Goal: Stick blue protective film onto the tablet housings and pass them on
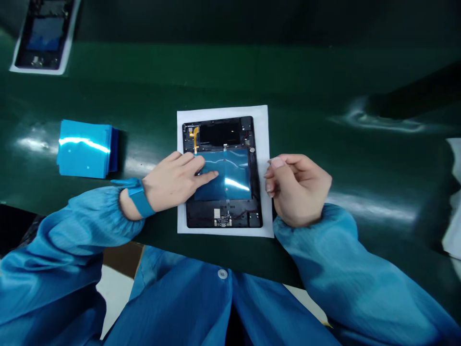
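Tablet (219,135) dead ahead on white pad (223,232), long axis running away from person, tilted slightly. Left hand (173,180) nearer, reaching over tablet's left edge: forefinger out straight, tip at blue film (237,168), other fingers curled; whether they hold anything, cannot tell. Right hand (297,190) at pad's right edge, apart from tablet: thumb tight to forefinger, no gap, nothing visible pinched. Blue stack (84,158) left, beyond left wrist.

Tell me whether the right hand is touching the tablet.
Apart: the head view shows a strip of white mat between the curled right hand and the tablet.
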The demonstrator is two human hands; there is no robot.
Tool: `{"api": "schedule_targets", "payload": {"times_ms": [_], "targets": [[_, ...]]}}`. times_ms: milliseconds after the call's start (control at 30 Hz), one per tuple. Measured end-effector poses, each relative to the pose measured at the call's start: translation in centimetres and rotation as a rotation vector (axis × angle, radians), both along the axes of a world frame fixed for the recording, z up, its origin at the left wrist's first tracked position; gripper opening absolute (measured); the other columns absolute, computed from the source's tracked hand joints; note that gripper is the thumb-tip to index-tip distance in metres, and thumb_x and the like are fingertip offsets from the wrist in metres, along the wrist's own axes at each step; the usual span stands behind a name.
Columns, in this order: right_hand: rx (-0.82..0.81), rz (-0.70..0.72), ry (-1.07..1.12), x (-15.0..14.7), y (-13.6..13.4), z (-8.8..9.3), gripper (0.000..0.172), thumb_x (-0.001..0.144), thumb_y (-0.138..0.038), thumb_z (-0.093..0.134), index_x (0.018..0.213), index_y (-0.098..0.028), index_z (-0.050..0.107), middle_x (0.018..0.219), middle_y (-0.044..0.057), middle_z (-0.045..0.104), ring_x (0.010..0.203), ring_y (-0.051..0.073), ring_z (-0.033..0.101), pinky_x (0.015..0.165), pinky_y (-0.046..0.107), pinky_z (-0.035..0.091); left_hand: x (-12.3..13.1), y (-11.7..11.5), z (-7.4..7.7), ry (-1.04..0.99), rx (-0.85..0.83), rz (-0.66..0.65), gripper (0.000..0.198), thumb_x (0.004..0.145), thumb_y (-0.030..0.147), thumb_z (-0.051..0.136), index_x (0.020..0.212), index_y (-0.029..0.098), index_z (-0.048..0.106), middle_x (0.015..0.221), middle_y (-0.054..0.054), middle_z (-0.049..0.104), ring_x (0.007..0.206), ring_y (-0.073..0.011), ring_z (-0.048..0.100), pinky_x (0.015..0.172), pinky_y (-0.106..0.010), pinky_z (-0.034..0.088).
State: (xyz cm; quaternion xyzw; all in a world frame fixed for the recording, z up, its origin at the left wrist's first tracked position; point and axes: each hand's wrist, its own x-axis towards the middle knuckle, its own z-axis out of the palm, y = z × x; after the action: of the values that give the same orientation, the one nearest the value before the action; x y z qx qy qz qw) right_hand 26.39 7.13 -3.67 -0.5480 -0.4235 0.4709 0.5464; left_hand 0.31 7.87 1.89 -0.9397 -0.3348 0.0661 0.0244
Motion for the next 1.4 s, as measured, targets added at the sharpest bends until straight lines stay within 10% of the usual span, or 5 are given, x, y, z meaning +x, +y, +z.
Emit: {"api": "schedule_targets", "payload": {"times_ms": [300, 467, 633, 867, 1400], "targets": [[0.117, 0.04, -0.115, 0.3, 0.2, -0.3, 0.014, 0.094, -0.035, 0.068, 0.09, -0.021, 0.072, 0.072, -0.002, 0.069, 0.041, 0.008, 0.049, 0.036, 0.023, 0.036, 5.2, 1.7, -1.6, -0.085, -0.099, 0.006, 0.051, 0.105, 0.017, 0.034, 0.148, 0.033, 0.054, 0.114, -0.011, 0.063, 0.106, -0.027, 0.059, 0.083, -0.039, 0.042], [0.697, 0.617, -0.901, -0.3, -1.3, 2.2, 0.023, 0.101, -0.028, 0.06, 0.113, -0.02, 0.077, 0.119, 0.006, 0.078, 0.082, 0.017, 0.075, 0.068, 0.028, 0.056, 0.1, 3.2, -2.7, -0.338, -0.056, 0.218, 0.045, 0.095, 0.011, 0.045, 0.135, 0.021, 0.062, 0.119, -0.011, 0.062, 0.106, -0.0269, 0.057, 0.088, -0.041, 0.045], [0.9, 1.004, -1.32, -2.5, 0.1, 3.2, 0.044, 0.105, -0.046, 0.051, 0.134, -0.019, 0.07, 0.141, 0.007, 0.066, 0.07, 0.016, 0.071, 0.057, 0.03, 0.05, -3.3, 3.7, -4.4, -0.509, 0.024, 0.41, 0.04, 0.096, 0.012, 0.042, 0.129, 0.019, 0.064, 0.124, -0.012, 0.061, 0.11, -0.0265, 0.056, 0.091, -0.043, 0.046], [0.789, 0.974, -1.431, -4.4, 4.2, 3.0, 0.053, 0.106, -0.051, 0.046, 0.146, -0.019, 0.061, 0.149, 0.008, 0.06, 0.082, 0.021, 0.075, 0.059, 0.032, 0.049, -2.8, 3.5, -5.1, -0.487, 0.016, 0.43, 0.041, 0.094, 0.01, 0.042, 0.127, 0.02, 0.063, 0.125, -0.013, 0.06, 0.113, -0.0289, 0.053, 0.09, -0.045, 0.045], [0.82, 0.95, -1.389, -3.2, -1.6, 3.6, 0.055, 0.1, -0.056, 0.056, 0.133, -0.014, 0.07, 0.147, 0.01, 0.06, 0.061, 0.014, 0.067, 0.055, 0.032, 0.052, -2.6, 3.3, -4.7, -0.467, 0.02, 0.423, 0.044, 0.091, 0.007, 0.043, 0.129, 0.02, 0.063, 0.124, -0.014, 0.06, 0.113, -0.0295, 0.053, 0.087, -0.044, 0.045]]}}
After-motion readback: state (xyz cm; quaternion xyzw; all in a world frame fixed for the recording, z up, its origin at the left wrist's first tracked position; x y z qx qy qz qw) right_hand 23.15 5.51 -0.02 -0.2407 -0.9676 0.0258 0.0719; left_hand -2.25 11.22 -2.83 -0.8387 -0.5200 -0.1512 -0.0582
